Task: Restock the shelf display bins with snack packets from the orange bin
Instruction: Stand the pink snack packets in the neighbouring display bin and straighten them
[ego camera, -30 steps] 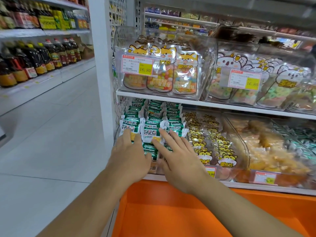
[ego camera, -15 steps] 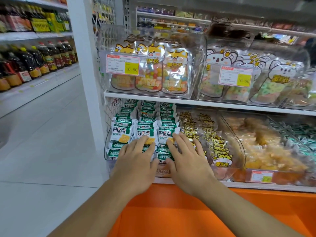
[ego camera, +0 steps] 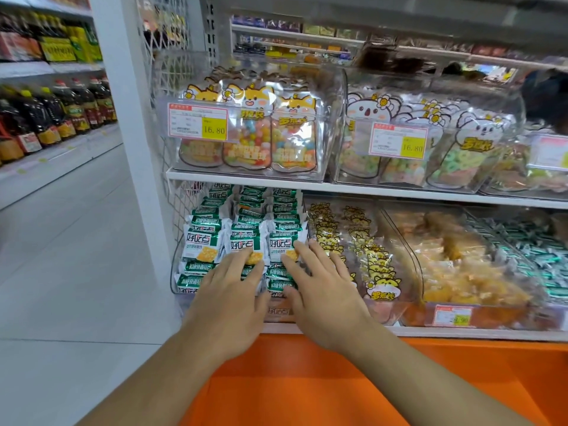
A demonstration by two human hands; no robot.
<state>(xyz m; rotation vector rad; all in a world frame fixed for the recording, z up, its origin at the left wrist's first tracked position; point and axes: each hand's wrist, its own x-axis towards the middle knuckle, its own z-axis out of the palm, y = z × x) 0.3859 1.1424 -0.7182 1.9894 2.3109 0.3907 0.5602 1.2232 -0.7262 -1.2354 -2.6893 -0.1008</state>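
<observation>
Green and white snack packets (ego camera: 199,245) stand in three rows inside a clear display bin (ego camera: 175,272) at the left end of the lower shelf. My left hand (ego camera: 229,298) lies flat on the front packets of the middle row, fingers straight. Beside it, my right hand (ego camera: 325,290) presses its spread fingers against the front of the right row. Neither hand grips a packet. The orange bin (ego camera: 338,382) fills the bottom of the view under my forearms; the part in view shows no packets.
Right of the green packets are clear bins of yellow cartoon-cat bags (ego camera: 362,256), golden snacks (ego camera: 467,272) and teal wrapped sweets (ego camera: 541,256). The upper shelf (ego camera: 246,178) holds bins of candy bags with 16.80 price tags. A white post (ego camera: 135,149), aisle floor and oil bottles (ego camera: 55,118) lie left.
Both hands have slid a little to the right along the front packets and sit closer together. The front row of packets now stands more upright. The camera has shifted left.
</observation>
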